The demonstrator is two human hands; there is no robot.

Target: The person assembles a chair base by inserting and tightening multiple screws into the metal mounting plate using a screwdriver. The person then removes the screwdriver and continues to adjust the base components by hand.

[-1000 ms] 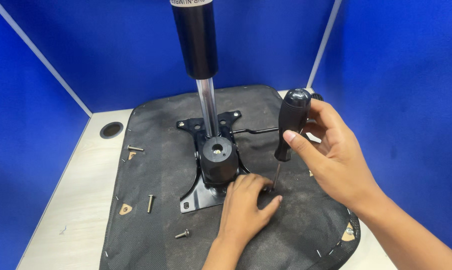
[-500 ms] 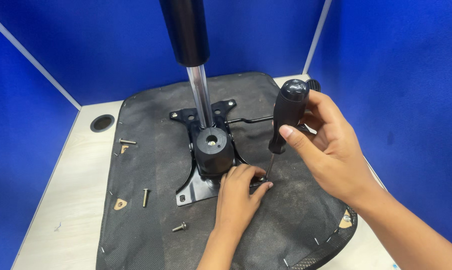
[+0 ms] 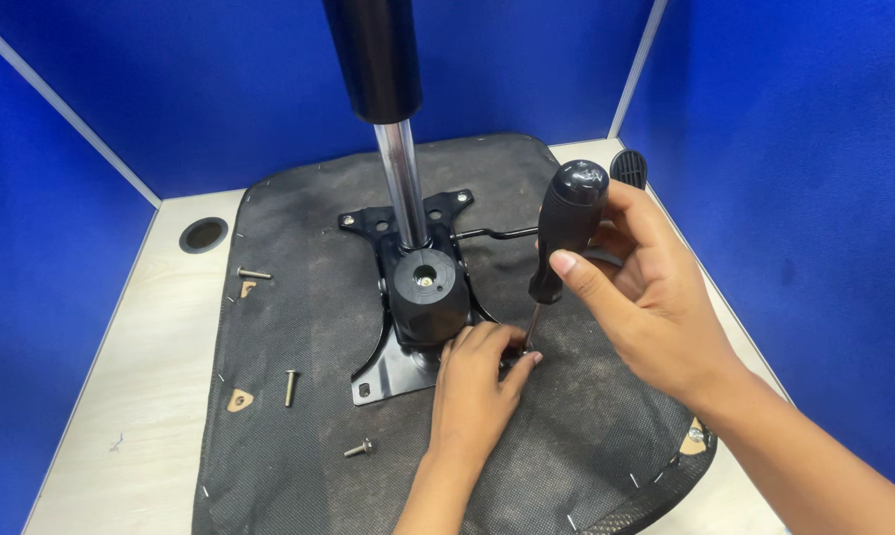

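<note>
**Two hands at a screw on an upturned chair seat**

An upturned chair seat (image 3: 299, 297), covered in dark fabric, lies on a pale surface (image 3: 130, 416) enclosed by blue partition walls. A black metal mounting plate (image 3: 393, 367) sits on the seat's middle, with a chrome and black gas cylinder (image 3: 400, 178) rising from it.

The right hand (image 3: 655, 297) is curled shut around the black handle of a screwdriver (image 3: 564, 233), held nearly upright with its tip down at the plate's near right corner. The left hand (image 3: 477, 381) rests on the seat just beside the plate, fingertips pinched together at the screwdriver's tip; what they grip is too small to tell.

Three loose bolts lie to the left: one (image 3: 254, 273) on the surface near a round cable hole (image 3: 204, 235), one (image 3: 291, 386) on the fabric, one (image 3: 360, 449) nearest the left forearm.
</note>
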